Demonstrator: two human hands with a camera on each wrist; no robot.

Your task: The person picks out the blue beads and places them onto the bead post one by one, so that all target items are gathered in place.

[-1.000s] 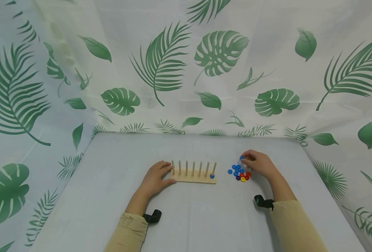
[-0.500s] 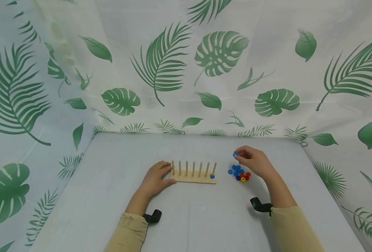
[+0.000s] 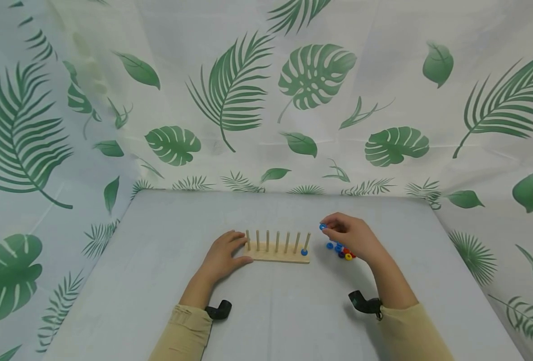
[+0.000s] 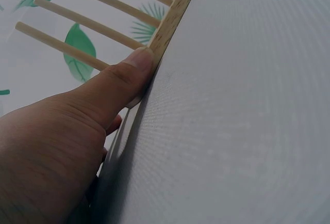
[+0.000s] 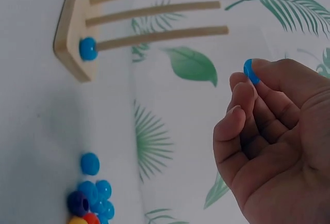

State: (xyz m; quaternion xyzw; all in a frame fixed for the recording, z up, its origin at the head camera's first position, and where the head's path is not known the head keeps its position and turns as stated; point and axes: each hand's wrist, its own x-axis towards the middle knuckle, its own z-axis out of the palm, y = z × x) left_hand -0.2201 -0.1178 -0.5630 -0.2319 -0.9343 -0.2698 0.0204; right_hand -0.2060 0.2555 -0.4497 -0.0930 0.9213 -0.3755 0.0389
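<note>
Fingers (image 5: 233, 127) of the right hand (image 3: 355, 238) pinch a blue bead (image 3: 322, 227) above the desk (image 3: 271, 311), near the rack (image 3: 271, 256) the left hand (image 3: 221, 255) grips. One threaded bead (image 5: 88, 49) sits on the end peg (image 5: 165, 36); six pegs (image 3: 277, 241) are bare, loose beads (image 5: 90, 163) lying alongside.

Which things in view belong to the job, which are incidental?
Likely job:
wooden peg board, held by left hand
blue bead, pinched by right hand
bead on end peg
loose beads

Incidental:
leaf-print backdrop
black wrist devices
</note>
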